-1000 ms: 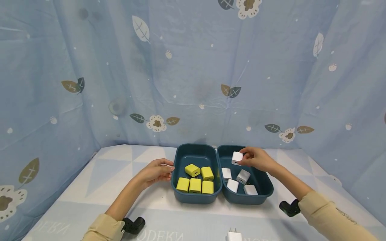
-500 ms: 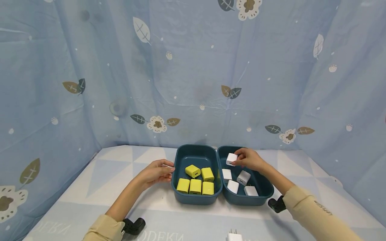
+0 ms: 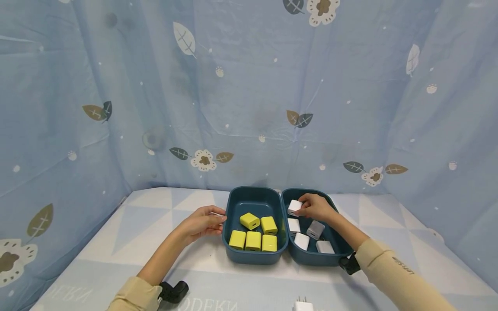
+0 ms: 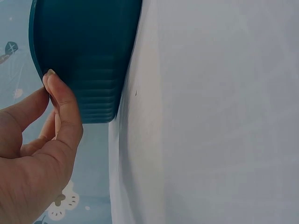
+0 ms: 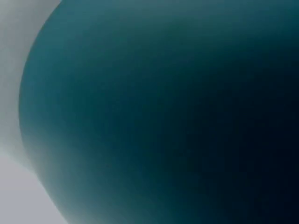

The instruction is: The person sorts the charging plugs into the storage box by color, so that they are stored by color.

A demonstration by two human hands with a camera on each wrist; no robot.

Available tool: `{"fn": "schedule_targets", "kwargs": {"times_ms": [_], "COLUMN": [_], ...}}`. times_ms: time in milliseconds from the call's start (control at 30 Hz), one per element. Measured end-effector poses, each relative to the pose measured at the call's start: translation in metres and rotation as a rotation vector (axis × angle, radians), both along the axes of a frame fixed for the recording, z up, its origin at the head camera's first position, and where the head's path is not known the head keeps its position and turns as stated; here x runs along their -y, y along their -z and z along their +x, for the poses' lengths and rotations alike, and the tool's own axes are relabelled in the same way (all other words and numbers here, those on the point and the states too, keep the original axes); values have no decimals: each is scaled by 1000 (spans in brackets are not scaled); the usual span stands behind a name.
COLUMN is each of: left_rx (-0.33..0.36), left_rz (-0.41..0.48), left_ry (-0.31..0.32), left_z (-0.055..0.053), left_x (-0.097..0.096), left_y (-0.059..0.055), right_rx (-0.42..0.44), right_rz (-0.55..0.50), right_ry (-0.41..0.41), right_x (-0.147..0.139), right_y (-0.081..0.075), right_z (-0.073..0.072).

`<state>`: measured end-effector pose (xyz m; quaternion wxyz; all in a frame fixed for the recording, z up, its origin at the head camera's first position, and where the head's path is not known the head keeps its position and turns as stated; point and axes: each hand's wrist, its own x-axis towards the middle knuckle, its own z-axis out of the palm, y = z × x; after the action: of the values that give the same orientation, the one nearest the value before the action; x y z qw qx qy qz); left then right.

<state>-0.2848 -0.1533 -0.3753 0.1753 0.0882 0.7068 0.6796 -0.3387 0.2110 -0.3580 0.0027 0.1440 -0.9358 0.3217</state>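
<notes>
My right hand (image 3: 317, 207) pinches a white charger plug (image 3: 294, 208) between thumb and fingers, low over the back left part of the right dark teal bin (image 3: 337, 236). Other chargers lie in that bin: white ones such as the white charger (image 3: 301, 241) at the front, and a greyish charger (image 3: 315, 230). On the left side, my left hand (image 3: 202, 224) holds the rim of the left teal bin (image 3: 253, 202); the left wrist view shows thumb and fingertips at its rim (image 4: 39, 70). Several yellow chargers (image 3: 253, 241) sit inside. The right wrist view shows only blurred teal wall (image 5: 117, 107).
Both bins stand side by side on a table with a white and pale blue patterned cover (image 3: 148, 242). Near the front edge lies another white charger (image 3: 303, 306), prongs pointing away. A blue printed curtain (image 3: 249, 95) hangs behind and at the sides.
My right hand has moved left and slightly down with the white charger, toward the left wall of the right bin. My left hand stays at the left bin's rim.
</notes>
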Motion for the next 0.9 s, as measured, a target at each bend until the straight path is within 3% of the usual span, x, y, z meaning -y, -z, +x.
{"fn": "schedule_targets", "kwargs": {"times_ms": [500, 900], "left_rx": [9, 2], "left_rz": [-9, 7], "left_ry": [-7, 0], "left_z": [2, 1], "left_x": [-2, 0], "left_y": [-3, -1], "right_rx": [8, 21], "right_rz": [-12, -116], "right_ry": [-3, -47], "right_x": [-9, -19], "right_y": [-2, -14], "right_z": [5, 27]}}
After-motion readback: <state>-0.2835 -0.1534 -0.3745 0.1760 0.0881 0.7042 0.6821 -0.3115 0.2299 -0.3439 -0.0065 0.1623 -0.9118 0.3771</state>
